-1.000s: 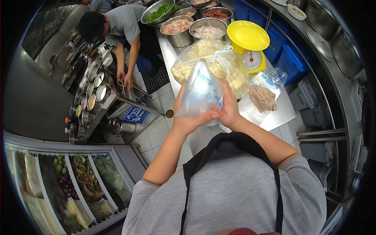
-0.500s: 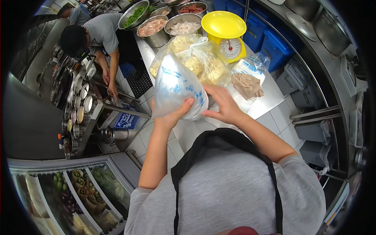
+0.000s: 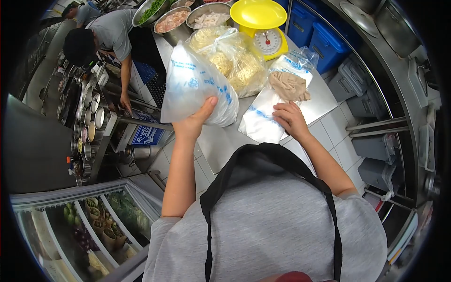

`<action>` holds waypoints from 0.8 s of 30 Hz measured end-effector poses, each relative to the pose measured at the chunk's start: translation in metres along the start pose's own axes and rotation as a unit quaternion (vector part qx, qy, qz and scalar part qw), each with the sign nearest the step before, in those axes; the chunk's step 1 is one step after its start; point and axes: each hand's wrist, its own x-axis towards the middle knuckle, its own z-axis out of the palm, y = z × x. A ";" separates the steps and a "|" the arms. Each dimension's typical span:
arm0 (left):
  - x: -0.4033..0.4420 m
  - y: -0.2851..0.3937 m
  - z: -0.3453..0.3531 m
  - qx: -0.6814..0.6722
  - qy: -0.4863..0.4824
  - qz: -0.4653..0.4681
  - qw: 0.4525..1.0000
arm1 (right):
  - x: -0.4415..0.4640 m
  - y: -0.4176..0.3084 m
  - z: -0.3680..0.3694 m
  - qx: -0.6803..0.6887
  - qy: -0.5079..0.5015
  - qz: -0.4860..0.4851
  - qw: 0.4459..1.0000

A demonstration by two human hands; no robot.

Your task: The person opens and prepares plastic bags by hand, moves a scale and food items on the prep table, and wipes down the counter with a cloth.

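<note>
My left hand (image 3: 195,118) grips a translucent white plastic bag with blue print (image 3: 202,87), its thumb across the front. The bag's contents are hard to make out. My right hand (image 3: 290,118) is over flat white plastic bags (image 3: 263,117) on the steel table (image 3: 213,150), with its fingers slightly bent and apart. Just above that hand lies a crumpled brown cloth (image 3: 290,86). Large clear bags of pale noodles (image 3: 244,70) stand behind the held bag. A yellow scale (image 3: 268,41) with a round dial is behind them.
Steel bowls of raw meat (image 3: 172,22) and greens (image 3: 150,11) stand at the table's far end. Blue bins (image 3: 326,44) are under the right shelf. At the left, a person (image 3: 112,35) bends over a counter of small containers (image 3: 94,105). A glass-topped fridge (image 3: 89,225) is lower left.
My right hand has let go of the held bag and moved right and down to the flat bags. My left hand has carried its bag left. The whole view has shifted.
</note>
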 end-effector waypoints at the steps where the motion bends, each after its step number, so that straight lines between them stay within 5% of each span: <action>1: 0.000 0.001 0.000 -0.005 0.005 0.004 1.000 | -0.001 0.003 0.000 0.001 0.000 -0.002 1.000; 12: -0.003 -0.001 0.003 -0.029 0.033 0.022 0.999 | 0.028 -0.008 -0.018 0.172 0.095 0.069 0.978; 15: -0.008 -0.003 0.002 0.012 0.016 -0.070 0.997 | 0.045 -0.006 -0.024 0.217 0.055 0.130 0.966; 17: -0.016 -0.012 0.006 0.137 0.057 0.058 0.987 | 0.049 -0.008 -0.025 0.209 0.061 0.119 0.969; 19: -0.030 0.013 0.005 0.331 0.167 0.287 0.883 | 0.056 -0.011 -0.021 0.219 0.066 0.100 0.968; 20: -0.045 0.019 0.005 0.332 0.170 0.326 0.869 | 0.058 -0.012 -0.022 0.205 0.055 0.092 0.973; 22: -0.048 0.043 0.011 0.157 0.036 0.384 0.909 | 0.058 -0.013 -0.019 0.191 0.026 0.080 0.978; 23: -0.051 0.044 0.011 0.140 -0.167 0.314 0.924 | 0.060 -0.021 -0.020 0.209 0.017 0.087 0.974; 24: -0.056 0.040 0.025 0.093 -0.172 0.302 0.933 | 0.061 -0.015 -0.016 0.209 0.007 0.069 0.975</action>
